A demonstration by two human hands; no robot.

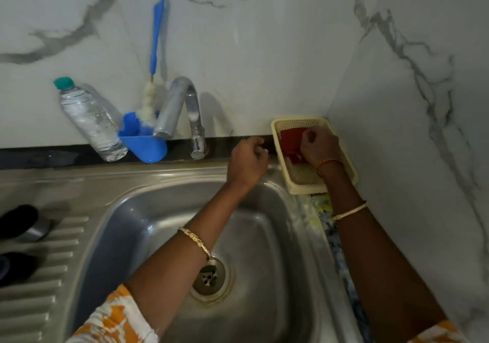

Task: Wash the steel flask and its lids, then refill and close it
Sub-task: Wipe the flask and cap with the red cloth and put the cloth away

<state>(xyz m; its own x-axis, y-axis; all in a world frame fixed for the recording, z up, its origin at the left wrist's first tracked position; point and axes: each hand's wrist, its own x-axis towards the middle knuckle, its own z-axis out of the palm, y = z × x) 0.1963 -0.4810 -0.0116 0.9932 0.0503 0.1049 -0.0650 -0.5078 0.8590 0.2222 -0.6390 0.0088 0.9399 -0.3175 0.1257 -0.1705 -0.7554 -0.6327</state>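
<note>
At the back right of the sink, my right hand (318, 145) reaches into a cream plastic basket (346, 162) and its curled fingers grip a red object (289, 138) lying there. My left hand (248, 158) hovers over the sink's back rim just left of the basket, fingers curled, with nothing visible in it. On the drainboard at the far left lie two dark, blurred items, one black with a steel band (29, 223) and another dark piece (16, 267); they look like flask parts, but I cannot tell which.
The steel sink basin (148, 226) with its drain (209, 276) lies below my arms. A tap (194, 120) stands at the back. Left of it a blue holder (144, 144) carries a bottle brush (156, 51), and a clear water bottle (90, 120) leans on the marble wall.
</note>
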